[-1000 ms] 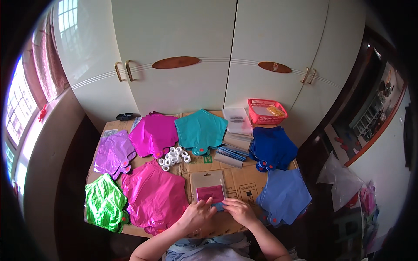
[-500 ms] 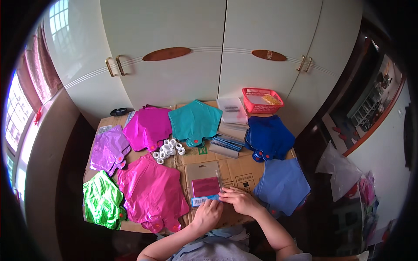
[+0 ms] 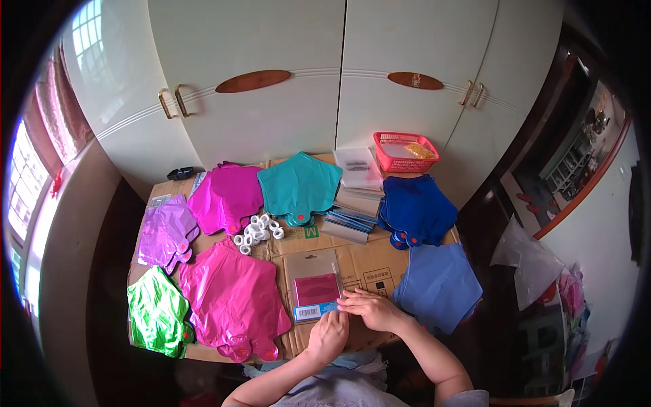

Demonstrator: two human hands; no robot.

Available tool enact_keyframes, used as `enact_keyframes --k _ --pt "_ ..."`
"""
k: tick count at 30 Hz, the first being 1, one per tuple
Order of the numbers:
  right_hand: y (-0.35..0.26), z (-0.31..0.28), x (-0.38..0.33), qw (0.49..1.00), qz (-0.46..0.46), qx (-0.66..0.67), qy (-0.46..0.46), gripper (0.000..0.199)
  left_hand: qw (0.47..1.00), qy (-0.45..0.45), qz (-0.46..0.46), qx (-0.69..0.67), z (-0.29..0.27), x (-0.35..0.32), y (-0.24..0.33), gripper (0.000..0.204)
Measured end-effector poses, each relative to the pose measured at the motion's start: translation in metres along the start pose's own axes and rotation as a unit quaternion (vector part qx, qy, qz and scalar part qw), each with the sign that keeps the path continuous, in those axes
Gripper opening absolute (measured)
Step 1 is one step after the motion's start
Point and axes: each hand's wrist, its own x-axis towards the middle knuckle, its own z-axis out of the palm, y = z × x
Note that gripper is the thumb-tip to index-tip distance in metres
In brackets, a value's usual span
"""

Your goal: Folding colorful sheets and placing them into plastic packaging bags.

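Observation:
A clear plastic packet [image 3: 316, 263] lies flat in front of me, holding a folded magenta foil piece [image 3: 316, 290] above a blue and white barcode strip [image 3: 308, 312]. My left hand [image 3: 329, 336] is curled closed at the packet's lower right edge, its fingertips bent down and partly hidden. Beside it, my right hand [image 3: 371, 309] rests palm down with fingers stretched over the packet's lower right corner. The fingertips of both hands nearly meet there.
Foil balloon stacks surround the packet: pink [image 3: 234, 298], green [image 3: 158, 313], purple [image 3: 166, 234], magenta [image 3: 227, 197], teal [image 3: 300, 186], dark blue [image 3: 419, 209] and light blue [image 3: 439, 288]. White rings [image 3: 258, 230], blue-edged packets [image 3: 351, 218] and a red basket [image 3: 386, 163] sit behind.
My left hand has slid slightly right along the packet's lower edge, showing more of the blue strip. My right hand stays at the corner. The whole view has shifted a little.

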Motion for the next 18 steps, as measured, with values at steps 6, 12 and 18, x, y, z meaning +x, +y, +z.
enact_keyframes --k 6,12,18 --pt "0.004 0.003 -0.002 1.0 -0.001 0.007 0.002 0.043 0.999 -0.014 0.03 0.02 -0.001 0.002 -0.001 0.012" --pt "0.005 0.003 -0.002 1.0 -0.001 0.017 -0.002 0.045 0.997 0.069 0.019 -0.012 -0.005 -0.006 -0.003 0.019" --pt "0.005 0.003 -0.004 1.0 0.001 0.025 -0.007 0.048 0.998 0.038 -0.006 -0.053 0.003 -0.014 0.0 0.02"
